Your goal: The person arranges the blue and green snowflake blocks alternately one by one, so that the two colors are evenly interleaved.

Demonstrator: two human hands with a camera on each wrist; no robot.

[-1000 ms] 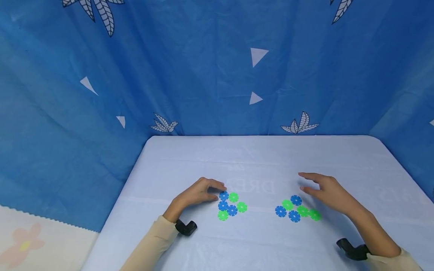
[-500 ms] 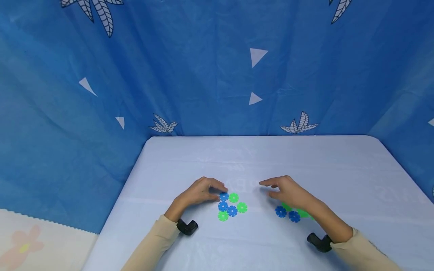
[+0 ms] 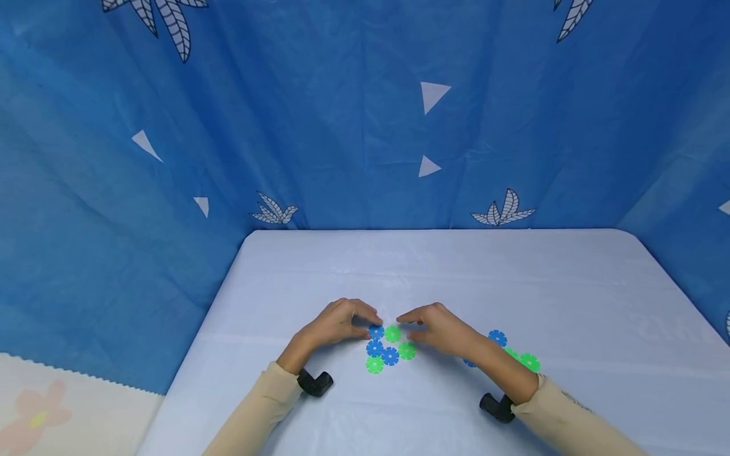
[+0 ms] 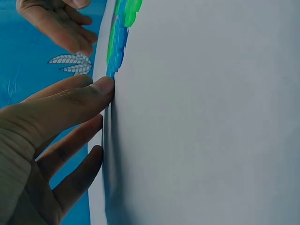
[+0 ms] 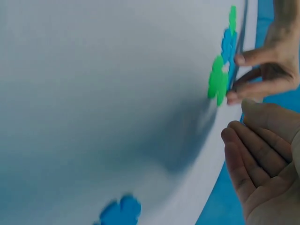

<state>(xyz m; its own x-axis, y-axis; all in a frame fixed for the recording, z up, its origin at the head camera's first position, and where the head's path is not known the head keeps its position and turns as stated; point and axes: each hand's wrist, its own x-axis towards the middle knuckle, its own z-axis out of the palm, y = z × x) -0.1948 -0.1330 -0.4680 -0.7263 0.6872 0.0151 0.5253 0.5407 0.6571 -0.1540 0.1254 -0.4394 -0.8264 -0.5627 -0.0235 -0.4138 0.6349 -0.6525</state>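
Several flat, notched blue and green snowflake discs lie on the white table in two clusters. In the head view, my left hand [image 3: 336, 324] is at the left cluster, its thumb and index finger on either side of the upper blue snowflake disc [image 3: 376, 332]. The left wrist view has the thumb tip at the edge of a blue disc [image 4: 118, 51]. My right hand [image 3: 443, 329] hovers right of the same cluster, fingers spread and holding nothing, near the upper green snowflake disc [image 3: 392, 334]. Another green disc [image 3: 407, 351] lies close below its thumb.
The right cluster, including a blue disc [image 3: 497, 338] and a green disc [image 3: 530, 362], is partly hidden under my right forearm. A blue curtain [image 3: 365, 114] hangs behind the white table [image 3: 433, 266]. Each wrist wears a black camera.
My right hand has swept left from above the right cluster to the right side of the left cluster. The left hand has stayed nearly still, and the discs lie as before.
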